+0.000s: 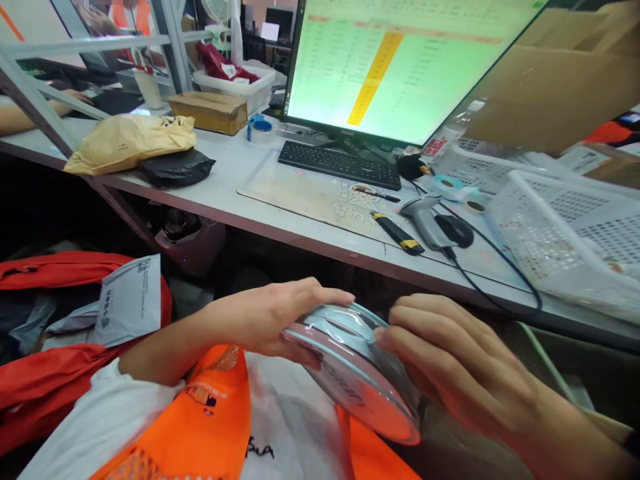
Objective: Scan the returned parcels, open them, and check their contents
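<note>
Holds a round, shallow package (367,393) between both hands, in front of the chest and short of the bench (231,153), tilted, with the lettered pink face downward. Clasps the near-left part with the left hand (285,317), digits on both the upper and lower sides, probably to steady the curved shell. Pinches at the opposite upper edge with the right hand (455,363), fingertips drawn together; cannot tell whether on clear wrap or on the rim itself. Apparently tilts the package to bring that edge up within easy grasp. Has, just beyond the right hand, a box cutter (397,233) and a barcode scanner (425,223), likely placed toward the front for quick reach, with a pen (377,195) farther off and a keyboard (340,163) below the monitor (400,67). Has, farther right, a white basket (565,227). Shows, beyond and left of the left hand, a yellow parcel (133,141) overlapping a black parcel (180,168), perhaps set aside to free working room.
</note>
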`<state>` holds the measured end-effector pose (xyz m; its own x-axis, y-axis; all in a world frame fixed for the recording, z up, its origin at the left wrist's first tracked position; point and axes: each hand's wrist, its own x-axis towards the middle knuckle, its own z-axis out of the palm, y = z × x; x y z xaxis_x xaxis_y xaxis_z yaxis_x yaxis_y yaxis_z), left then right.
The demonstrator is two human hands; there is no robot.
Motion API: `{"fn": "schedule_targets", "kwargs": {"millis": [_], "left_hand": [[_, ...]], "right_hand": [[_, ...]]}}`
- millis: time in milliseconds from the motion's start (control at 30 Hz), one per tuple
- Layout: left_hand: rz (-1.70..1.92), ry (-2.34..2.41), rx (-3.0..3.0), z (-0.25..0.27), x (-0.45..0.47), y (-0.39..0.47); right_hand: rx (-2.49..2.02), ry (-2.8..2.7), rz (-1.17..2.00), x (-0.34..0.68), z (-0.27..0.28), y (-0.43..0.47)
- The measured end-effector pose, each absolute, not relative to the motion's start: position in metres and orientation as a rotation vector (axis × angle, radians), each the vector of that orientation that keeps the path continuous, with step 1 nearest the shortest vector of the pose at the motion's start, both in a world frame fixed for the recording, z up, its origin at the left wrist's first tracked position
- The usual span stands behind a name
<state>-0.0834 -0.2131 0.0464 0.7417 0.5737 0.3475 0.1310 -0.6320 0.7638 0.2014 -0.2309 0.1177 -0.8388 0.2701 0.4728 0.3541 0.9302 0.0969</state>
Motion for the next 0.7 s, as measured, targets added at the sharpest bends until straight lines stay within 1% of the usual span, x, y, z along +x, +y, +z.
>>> {"fn": "schedule_targets", "kwargs": {"millis": [67,133,200,467,633,700], "left_hand": [[0.85,0.455,2.206,0.043,-0.077,-0.213],[1.001,0.355,2.204,0.036,-0.074,-0.211],[1.066,0.279,2.22,0.032,-0.074,-0.208],[0.8,0.398,2.256,0.051,-0.079,-0.208],[1.042,0.376,2.1,0.034,-0.075,-0.207],[1.001,0.452,2.035,0.03,-0.073,-0.208]], "right_hand": [[-0.372,-2.645,-0.293,0.191,0.126,-0.226],[-0.368,-2.629,-0.293,0.187,0.129,-0.223],[-0.367,-2.613,-0.287,0.189,0.128,-0.222],[-0.4,-2.626,-0.292,0.19,0.124,-0.22],[-0.417,-2.588,-0.233,0.188,0.125,-0.216],[-0.399,-2.597,-0.246,0.186,0.124,-0.215]]}}
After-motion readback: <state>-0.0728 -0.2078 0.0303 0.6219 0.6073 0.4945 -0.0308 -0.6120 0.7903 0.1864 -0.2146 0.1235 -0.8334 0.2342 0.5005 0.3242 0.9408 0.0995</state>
